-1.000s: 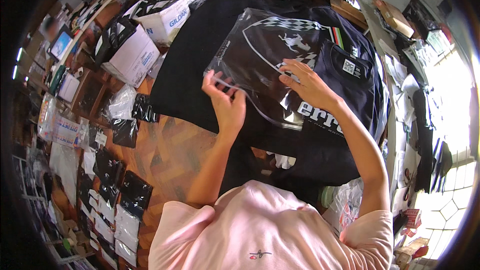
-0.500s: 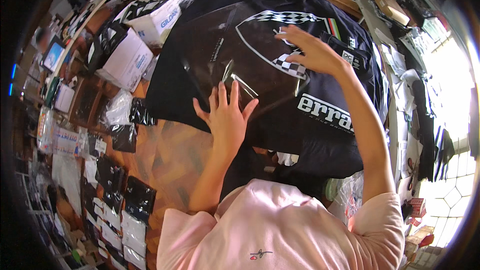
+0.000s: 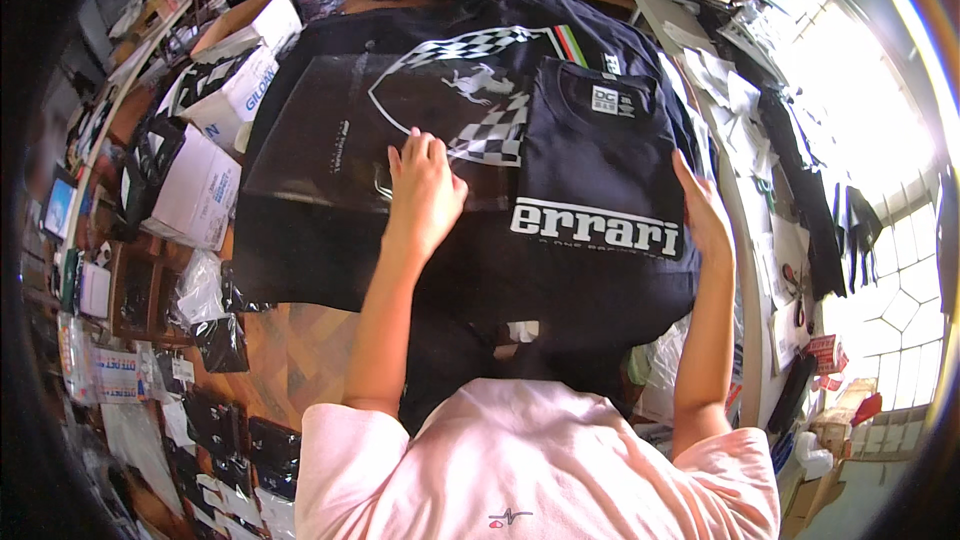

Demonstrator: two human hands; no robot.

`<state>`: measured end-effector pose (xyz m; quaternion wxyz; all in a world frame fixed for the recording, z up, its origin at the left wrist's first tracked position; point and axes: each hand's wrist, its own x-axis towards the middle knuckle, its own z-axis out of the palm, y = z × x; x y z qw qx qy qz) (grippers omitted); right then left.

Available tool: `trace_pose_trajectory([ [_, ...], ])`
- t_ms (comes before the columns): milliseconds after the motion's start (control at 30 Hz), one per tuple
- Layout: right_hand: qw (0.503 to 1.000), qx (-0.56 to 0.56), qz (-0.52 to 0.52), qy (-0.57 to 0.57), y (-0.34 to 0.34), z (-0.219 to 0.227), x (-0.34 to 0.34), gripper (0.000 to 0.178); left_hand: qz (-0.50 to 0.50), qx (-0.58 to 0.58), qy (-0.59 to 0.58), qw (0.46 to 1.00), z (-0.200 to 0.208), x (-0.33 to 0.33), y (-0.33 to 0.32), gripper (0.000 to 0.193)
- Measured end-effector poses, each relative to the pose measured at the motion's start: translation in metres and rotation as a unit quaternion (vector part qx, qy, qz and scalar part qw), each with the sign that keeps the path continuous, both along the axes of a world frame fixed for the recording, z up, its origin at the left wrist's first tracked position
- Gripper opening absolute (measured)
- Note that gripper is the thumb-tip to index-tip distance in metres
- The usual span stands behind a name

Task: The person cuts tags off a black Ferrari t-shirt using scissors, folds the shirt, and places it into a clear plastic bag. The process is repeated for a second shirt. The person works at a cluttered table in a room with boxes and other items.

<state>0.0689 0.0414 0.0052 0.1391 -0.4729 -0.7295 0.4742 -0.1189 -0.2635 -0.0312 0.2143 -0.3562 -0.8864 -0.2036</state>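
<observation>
A folded black T-shirt with white lettering along its lower edge lies on a larger black cloth printed with a checkered shield. To its left a clear plastic bag is spread flat, glossy over part of the shield. My left hand is closed at the bag's near edge, fingers bunched together; the fingertips are partly hidden. At the T-shirt's right edge, my right hand rests with its visible fingers stretched along the side. Some of its fingers are out of sight.
White cardboard boxes holding dark garments stand at the left. Bagged black items lie on the wooden floor. A long table with papers and scissors runs along the right, near a bright window.
My right hand has moved from above the shield print to the T-shirt's right edge, uncovering the print. My left hand's spread fingers have drawn together at the bag. The view has shifted right.
</observation>
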Motion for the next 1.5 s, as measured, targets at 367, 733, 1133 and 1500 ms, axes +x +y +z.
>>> trace_pose_trajectory([
  [367,0.970,-0.123,0.107,0.178,0.038,0.024,-0.046,0.052,0.049,-0.038,-0.069,0.996,0.014,-0.015,-0.008,0.042],
  [733,0.979,-0.083,0.171,-0.068,0.071,0.006,0.009,0.092,-0.118,0.236,-0.108,0.959,0.013,0.057,0.045,0.027],
  [1133,0.819,0.496,0.169,-0.233,-0.050,0.055,-0.019,0.033,-0.218,0.114,-0.126,0.961,-0.017,0.088,0.111,0.047],
  [1500,0.630,0.653,0.279,-0.316,-0.142,0.033,-0.062,0.033,-0.155,0.385,-0.560,0.717,-0.009,0.100,0.069,0.041],
])
